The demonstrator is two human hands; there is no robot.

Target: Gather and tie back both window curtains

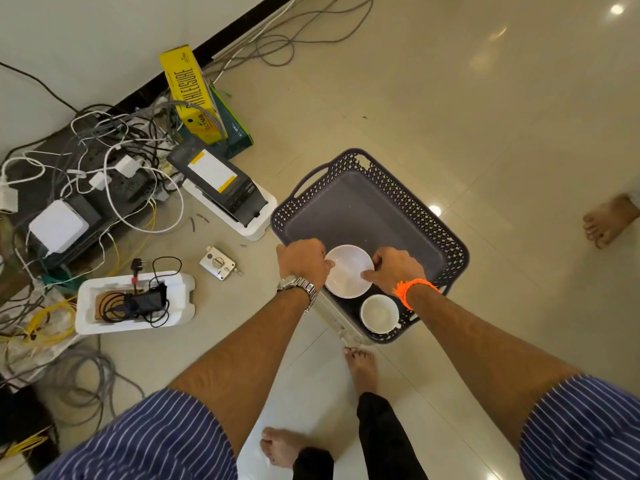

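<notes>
No curtain or window shows in the head view. I look down at a grey plastic basket (408,199) on the tiled floor. My left hand (304,259) and my right hand (396,268) grip opposite edges of a white plate (348,271) held over the basket's near end. A white cup (379,313) stands in the basket just below the plate. A metal watch is on my left wrist and an orange thread band on my right wrist.
Tangled cables and power strips (104,157) lie along the wall at left. A yellow box (194,95), a black device on foam (221,188), a foam tray with a charger (135,303) and a metal lock (218,263) sit nearby. Another person's foot (607,221) is at right.
</notes>
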